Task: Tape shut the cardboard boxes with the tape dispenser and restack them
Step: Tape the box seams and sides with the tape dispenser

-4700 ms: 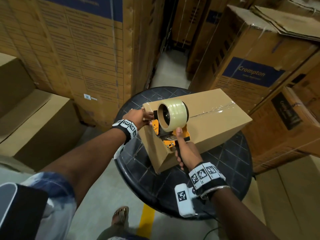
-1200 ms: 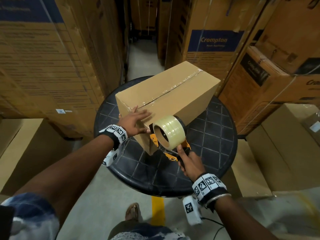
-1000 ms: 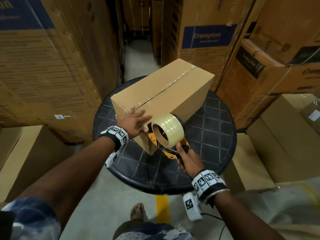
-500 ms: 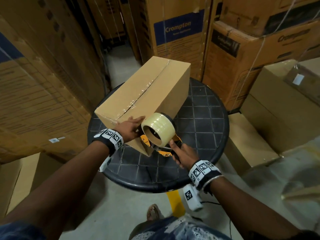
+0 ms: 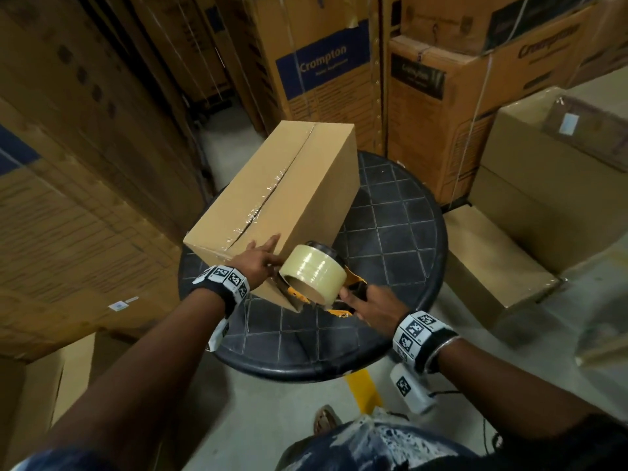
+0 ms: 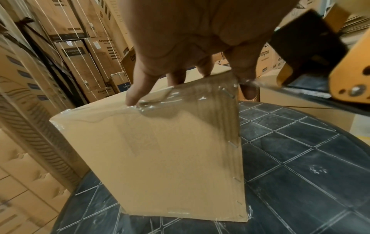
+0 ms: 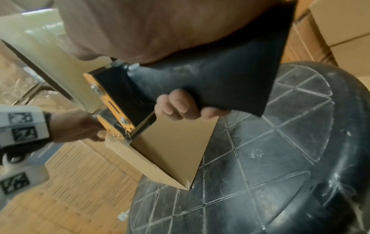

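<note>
A cardboard box [image 5: 282,195] is seen lying on a round black table [image 5: 401,239], with clear tape run along its top seam. All places below are given from this box.

At the box's near end, the left hand [image 5: 258,263] is laid over the top edge, its fingers [image 6: 138,93] straight and spread apart, the tips pressed on wrinkled tape at the near face (no curl around anything is shown). The near face [image 6: 170,158] is seen upright in the left wrist view, with a row of staples down its right edge.

Against the box's near right corner a tape dispenser [image 5: 316,277] is held, its orange frame [image 7: 112,117] touching the corner edge and its roll of clear tape [image 5: 314,268] standing just above. The dispenser's black handle [image 7: 220,82] is gripped by the right hand [image 5: 370,304], with the fingers [image 7: 178,106] curled tightly together around it.

Behind the box and to both sides, tall printed cartons [image 5: 326,73] are stacked. Plain brown boxes [image 5: 543,185] are set on the floor to the right of it, beyond the table. A yellow floor line [image 5: 363,389] is seen below the table's near rim.
</note>
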`<act>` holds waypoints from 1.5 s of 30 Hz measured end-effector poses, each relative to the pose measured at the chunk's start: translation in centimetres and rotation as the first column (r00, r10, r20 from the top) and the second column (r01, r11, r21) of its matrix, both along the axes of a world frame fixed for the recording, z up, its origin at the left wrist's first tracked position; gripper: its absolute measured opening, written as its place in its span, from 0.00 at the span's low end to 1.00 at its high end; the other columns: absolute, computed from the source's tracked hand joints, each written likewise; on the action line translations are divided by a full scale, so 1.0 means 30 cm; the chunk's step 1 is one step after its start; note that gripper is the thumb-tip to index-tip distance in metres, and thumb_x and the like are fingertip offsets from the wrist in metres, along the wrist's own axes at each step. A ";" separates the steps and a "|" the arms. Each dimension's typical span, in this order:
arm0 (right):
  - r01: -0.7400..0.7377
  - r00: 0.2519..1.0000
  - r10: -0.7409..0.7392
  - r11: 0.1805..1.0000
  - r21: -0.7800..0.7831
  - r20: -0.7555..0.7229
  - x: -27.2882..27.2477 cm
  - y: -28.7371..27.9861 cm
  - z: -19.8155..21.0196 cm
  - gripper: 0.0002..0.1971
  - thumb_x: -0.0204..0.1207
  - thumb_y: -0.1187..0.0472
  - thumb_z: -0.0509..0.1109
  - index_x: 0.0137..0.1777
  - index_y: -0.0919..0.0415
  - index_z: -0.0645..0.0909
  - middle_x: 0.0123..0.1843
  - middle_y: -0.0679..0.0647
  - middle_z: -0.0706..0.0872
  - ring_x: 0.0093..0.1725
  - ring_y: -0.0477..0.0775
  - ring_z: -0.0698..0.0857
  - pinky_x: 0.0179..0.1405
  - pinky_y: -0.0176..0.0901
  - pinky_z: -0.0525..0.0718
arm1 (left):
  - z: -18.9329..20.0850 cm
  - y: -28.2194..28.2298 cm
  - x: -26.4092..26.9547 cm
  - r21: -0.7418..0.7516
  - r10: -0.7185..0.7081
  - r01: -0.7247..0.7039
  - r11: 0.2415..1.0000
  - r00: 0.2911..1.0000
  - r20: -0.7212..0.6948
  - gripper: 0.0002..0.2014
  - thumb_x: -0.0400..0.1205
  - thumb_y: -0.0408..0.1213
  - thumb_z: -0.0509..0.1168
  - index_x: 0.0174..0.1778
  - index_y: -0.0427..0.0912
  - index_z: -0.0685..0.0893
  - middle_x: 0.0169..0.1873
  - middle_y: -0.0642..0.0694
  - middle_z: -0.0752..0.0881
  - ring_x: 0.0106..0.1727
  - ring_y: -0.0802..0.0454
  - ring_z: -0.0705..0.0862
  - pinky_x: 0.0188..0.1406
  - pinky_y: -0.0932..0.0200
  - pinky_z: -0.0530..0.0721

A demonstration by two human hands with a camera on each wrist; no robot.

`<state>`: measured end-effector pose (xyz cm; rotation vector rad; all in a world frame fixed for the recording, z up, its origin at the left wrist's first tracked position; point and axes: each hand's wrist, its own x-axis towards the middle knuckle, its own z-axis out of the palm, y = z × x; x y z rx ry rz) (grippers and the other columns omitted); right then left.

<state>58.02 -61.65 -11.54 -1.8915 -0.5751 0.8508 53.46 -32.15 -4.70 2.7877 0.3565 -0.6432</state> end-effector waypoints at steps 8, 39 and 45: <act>0.042 0.998 -0.041 0.999 -0.015 0.052 -0.020 0.039 -0.037 0.35 0.67 0.18 0.57 0.35 0.52 0.78 0.29 0.50 0.83 0.30 0.49 0.82 0.38 0.42 0.78 | -0.018 -0.015 0.014 -0.004 0.084 -0.084 0.996 0.996 -0.013 0.15 0.84 0.47 0.67 0.66 0.63 0.83 0.84 0.68 0.41 0.86 0.37 0.40 0.81 0.26 0.51; 0.053 0.989 -0.046 0.998 -0.041 0.143 0.011 0.099 -0.126 0.46 0.61 0.08 0.50 0.35 0.56 0.77 0.29 0.54 0.81 0.27 0.53 0.79 0.37 0.47 0.79 | -0.023 -0.067 -0.022 0.124 0.158 -0.166 0.978 0.985 0.072 0.16 0.84 0.43 0.66 0.54 0.77 0.83 0.83 0.73 0.46 0.87 0.47 0.42 0.66 0.08 0.39; 0.064 0.989 -0.058 0.997 -0.038 0.138 0.002 0.104 -0.113 0.41 0.61 0.12 0.51 0.34 0.53 0.76 0.28 0.51 0.81 0.27 0.48 0.80 0.36 0.43 0.79 | -0.038 -0.058 -0.031 0.082 0.151 -0.161 0.984 0.982 0.110 0.18 0.85 0.40 0.65 0.53 0.77 0.83 0.83 0.72 0.46 0.87 0.48 0.41 0.65 0.07 0.40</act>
